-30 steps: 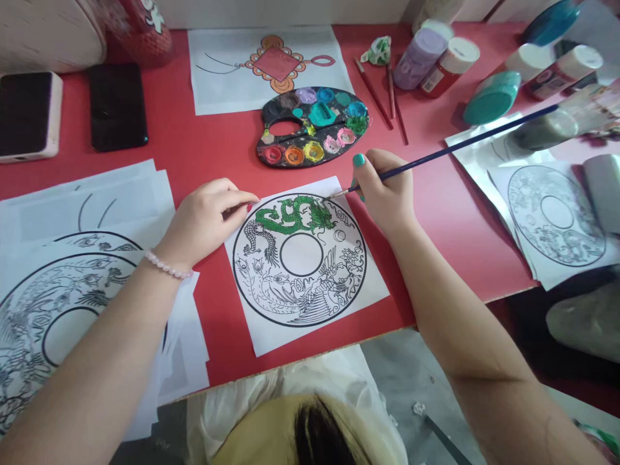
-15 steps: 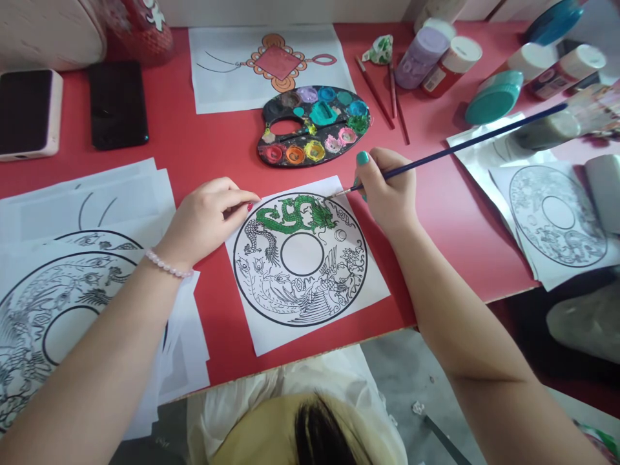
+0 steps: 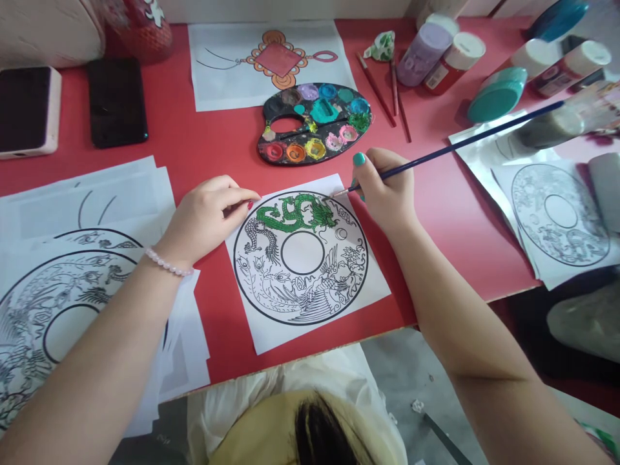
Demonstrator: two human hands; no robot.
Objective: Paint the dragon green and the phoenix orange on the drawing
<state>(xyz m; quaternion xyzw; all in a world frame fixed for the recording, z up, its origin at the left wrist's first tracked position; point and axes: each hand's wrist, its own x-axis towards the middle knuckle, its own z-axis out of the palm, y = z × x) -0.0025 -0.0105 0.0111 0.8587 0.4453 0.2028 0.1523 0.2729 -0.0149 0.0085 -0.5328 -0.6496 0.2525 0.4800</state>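
Observation:
A sheet of paper (image 3: pixel 375 278) with a round line drawing lies near the table's front edge. Its dragon (image 3: pixel 290 216) is mostly green, while the phoenix below is uncoloured. My right hand (image 3: pixel 385 187) is closed around a long blue paintbrush (image 3: pixel 465 145), whose tip is at the dragon's head. At the sheet's upper left corner, my left hand (image 3: pixel 217 210) has its thumb and forefinger drawn together, gripping the edge. Just beyond the sheet is a black paint palette (image 3: pixel 295 155) with several coloured wells.
Printed sheets (image 3: pixel 186 342) lie under my left forearm. A black phone (image 3: pixel 117 103) and a knot picture (image 3: pixel 217 90) are farther back. Thin brushes (image 3: pixel 378 90) and paint bottles (image 3: pixel 426 51) stand or lie at back right. Another round drawing (image 3: pixel 562 213) is at right.
Both hands keep nearly the same place. The brush tip stays by the dragon's head, and the whole view has shifted very slightly.

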